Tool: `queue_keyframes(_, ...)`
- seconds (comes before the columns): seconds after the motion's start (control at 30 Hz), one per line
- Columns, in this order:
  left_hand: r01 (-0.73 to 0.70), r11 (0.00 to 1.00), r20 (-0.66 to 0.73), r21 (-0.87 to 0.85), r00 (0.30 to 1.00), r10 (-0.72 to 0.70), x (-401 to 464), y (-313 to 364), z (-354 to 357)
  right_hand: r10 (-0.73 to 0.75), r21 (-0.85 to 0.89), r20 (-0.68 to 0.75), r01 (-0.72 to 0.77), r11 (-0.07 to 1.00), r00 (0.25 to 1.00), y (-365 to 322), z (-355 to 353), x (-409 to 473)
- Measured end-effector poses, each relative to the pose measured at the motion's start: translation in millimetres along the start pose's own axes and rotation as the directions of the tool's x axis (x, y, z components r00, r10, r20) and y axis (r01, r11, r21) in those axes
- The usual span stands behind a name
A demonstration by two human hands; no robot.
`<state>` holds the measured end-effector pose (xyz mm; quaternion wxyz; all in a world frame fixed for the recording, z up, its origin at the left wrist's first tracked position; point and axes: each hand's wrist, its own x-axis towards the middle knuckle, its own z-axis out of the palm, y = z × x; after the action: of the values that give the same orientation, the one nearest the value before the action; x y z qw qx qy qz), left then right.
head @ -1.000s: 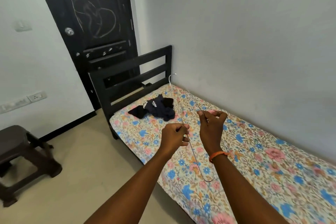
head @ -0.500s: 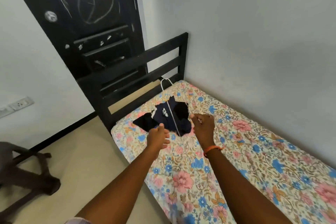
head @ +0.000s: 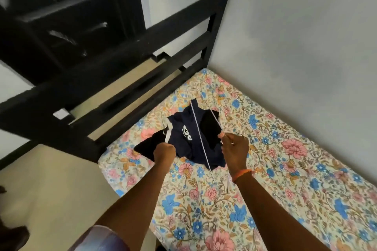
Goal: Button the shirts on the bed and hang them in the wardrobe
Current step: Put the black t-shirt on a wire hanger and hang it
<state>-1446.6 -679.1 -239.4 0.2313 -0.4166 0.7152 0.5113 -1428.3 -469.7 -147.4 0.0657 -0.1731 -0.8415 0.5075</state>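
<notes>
A small dark navy shirt (head: 187,138) with a white print and white trim lies crumpled on the floral bed sheet (head: 265,169), close to the black footboard. A thin metal wire hanger (head: 201,140) hovers over it. My right hand (head: 234,149) pinches one of the hanger's wires above the shirt's right side. My left hand (head: 164,153) is curled at the shirt's left edge, by the white trim; I cannot tell whether it grips the cloth.
The black slatted footboard (head: 142,79) stands just behind the shirt, with a dark panelled door (head: 67,16) beyond it. A grey wall (head: 295,36) runs along the bed's right side. Beige floor (head: 51,189) lies to the left.
I have stepped toward the foot of the bed and looked down. Both hands moved forward with the hanger, from mid-bed to over the navy shirt. My left hand left the hanger and reached the shirt.
</notes>
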Motion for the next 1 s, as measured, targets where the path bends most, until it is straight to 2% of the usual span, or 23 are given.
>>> queue_keyframes(0.1, 0.07, 0.997, -0.038, -0.028, 0.997, -0.071, 50, 18, 6, 0.054, -0.038, -0.041, -0.056, 0.998, 0.998, 29, 47, 31)
queue_keyframes(0.23, 0.165, 0.977, -0.024, -0.139, 0.985, -0.17, 123, 8, 30, 0.093, -0.12, -0.016, -0.094, 0.988, 0.996, 79, 100, 59)
queue_keyframes(0.3, 0.092, 0.992, -0.015, -0.082, 0.996, -0.093, 148, 1, 45, 0.142, -0.145, 0.0, -0.141, 0.979, 0.99, 98, 117, 66)
queue_keyframes(0.37, 0.013, 0.999, 0.01, 0.052, 1.0, -0.014, 166, -3, 59, 0.225, -0.125, 0.01, -0.223, 0.967, 0.974, 112, 128, 71)
queue_keyframes(0.47, -0.064, 0.986, 0.009, 0.154, 0.998, 0.063, 162, 6, 68, 0.274, -0.114, 0.005, -0.271, 0.956, 0.962, 118, 128, 73)
queue_keyframes(0.5, -0.127, 0.968, 0.003, 0.218, 0.992, 0.13, 156, 11, 70, 0.281, -0.117, -0.003, -0.279, 0.953, 0.96, 119, 124, 73)
queue_keyframes(0.57, -0.333, 0.856, 0.053, 0.395, 0.939, 0.34, 136, 21, 73, 0.283, -0.123, -0.024, -0.284, 0.951, 0.959, 113, 113, 74)
queue_keyframes(0.6, -0.434, 0.793, 0.112, 0.427, 0.896, 0.43, 119, 26, 74, 0.27, -0.117, -0.035, -0.272, 0.955, 0.962, 107, 105, 76)
queue_keyframes(0.7, -0.695, 0.636, 0.287, 0.336, 0.718, 0.634, 62, 43, 82, 0.218, -0.038, -0.05, -0.22, 0.975, 0.975, 75, 76, 81)
queue_keyframes(0.77, -0.753, 0.635, 0.387, 0.169, 0.644, 0.66, 22, 56, 82, 0.24, -0.003, -0.086, -0.241, 0.971, 0.967, 53, 51, 81)
queue_keyframes(0.83, -0.741, 0.669, 0.499, 0.065, 0.605, 0.621, -19, 71, 81, 0.291, 0.073, -0.078, -0.286, 0.955, 0.953, 31, 22, 77)
queue_keyframes(1.0, -0.733, 0.68, 0.653, -0.011, 0.51, 0.56, -127, 107, 68, 0.394, 0.289, 0.192, -0.436, 0.852, 0.899, -16, -67, 43)
